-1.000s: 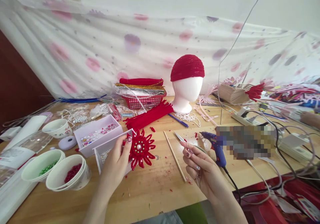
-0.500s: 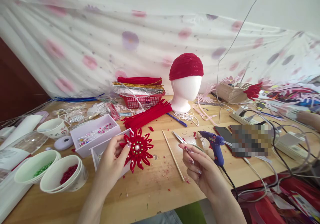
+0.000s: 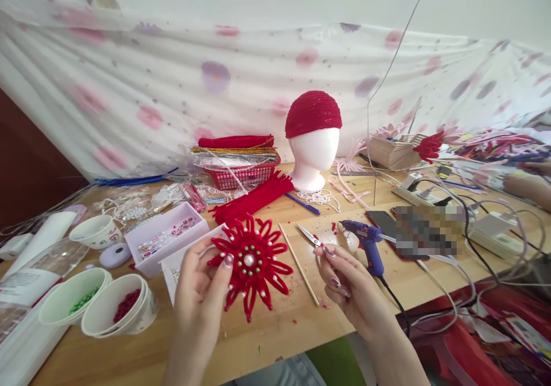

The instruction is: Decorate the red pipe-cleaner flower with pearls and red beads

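My left hand (image 3: 204, 282) grips a red fuzzy looped flower (image 3: 253, 280) by its left petals, thumb on the front. A large white pearl sits at the flower's middle, ringed by small green beads, with pearls and red beads out on the petals. To its right, my right hand (image 3: 348, 280) is closed in a pinch, thumb against fingertips; what is between them is too small to make out. Just beyond those fingertips the blades of scissors (image 3: 306, 234) point away from me; their handles are hidden behind the hand.
A wooden stick (image 3: 299, 265) and blue glue gun (image 3: 368, 242) lie nearby. Cups of green beads (image 3: 84, 300) and red beads (image 3: 127, 305) stand left, beside white boxes (image 3: 150, 265). Behind are red stems (image 3: 253, 199) and a red-capped foam head (image 3: 313, 150). Someone's hand (image 3: 527, 185) shows far right.
My left hand has brought the flower right and nearer to me, its face now turned more toward the camera. My right hand has shifted slightly, still pinched. The view has turned a little.
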A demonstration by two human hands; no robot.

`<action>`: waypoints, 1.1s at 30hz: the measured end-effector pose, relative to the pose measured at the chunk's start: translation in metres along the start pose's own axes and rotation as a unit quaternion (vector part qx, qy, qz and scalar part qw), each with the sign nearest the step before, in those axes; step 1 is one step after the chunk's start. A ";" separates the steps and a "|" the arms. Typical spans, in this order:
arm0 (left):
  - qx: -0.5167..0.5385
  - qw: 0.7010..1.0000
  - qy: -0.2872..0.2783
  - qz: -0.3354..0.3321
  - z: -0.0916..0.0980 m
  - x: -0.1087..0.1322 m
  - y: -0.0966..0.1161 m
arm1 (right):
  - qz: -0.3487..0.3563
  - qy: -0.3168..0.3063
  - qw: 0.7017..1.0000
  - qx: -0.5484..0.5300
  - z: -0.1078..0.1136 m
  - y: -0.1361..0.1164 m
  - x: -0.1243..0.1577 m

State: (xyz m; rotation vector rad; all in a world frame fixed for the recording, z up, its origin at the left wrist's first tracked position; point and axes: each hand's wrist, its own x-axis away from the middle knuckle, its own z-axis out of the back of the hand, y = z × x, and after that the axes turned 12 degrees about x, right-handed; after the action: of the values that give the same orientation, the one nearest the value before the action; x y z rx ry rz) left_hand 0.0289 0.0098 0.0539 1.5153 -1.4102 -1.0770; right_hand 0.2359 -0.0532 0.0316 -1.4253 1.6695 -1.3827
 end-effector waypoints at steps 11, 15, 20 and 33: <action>-0.080 0.993 -0.064 0.062 0.010 0.046 -0.059 | -0.013 0.012 1.000 0.010 -0.008 0.021 -0.002; -0.086 0.991 -0.080 0.057 0.017 0.046 -0.075 | -0.019 0.011 1.000 0.016 -0.004 0.020 -0.001; -0.095 0.987 -0.105 0.080 0.019 0.046 -0.081 | -0.021 0.017 0.999 0.031 0.000 0.019 0.000; -0.246 0.962 -0.101 -0.067 0.027 0.047 -0.082 | 0.019 0.033 0.993 0.108 0.005 0.028 -0.003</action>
State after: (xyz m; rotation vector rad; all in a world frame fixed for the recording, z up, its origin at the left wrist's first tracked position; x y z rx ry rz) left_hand 0.0314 -0.0309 -0.0356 1.1703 -1.0672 -1.5680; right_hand 0.2309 -0.0543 0.0033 -1.2324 1.5258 -1.5529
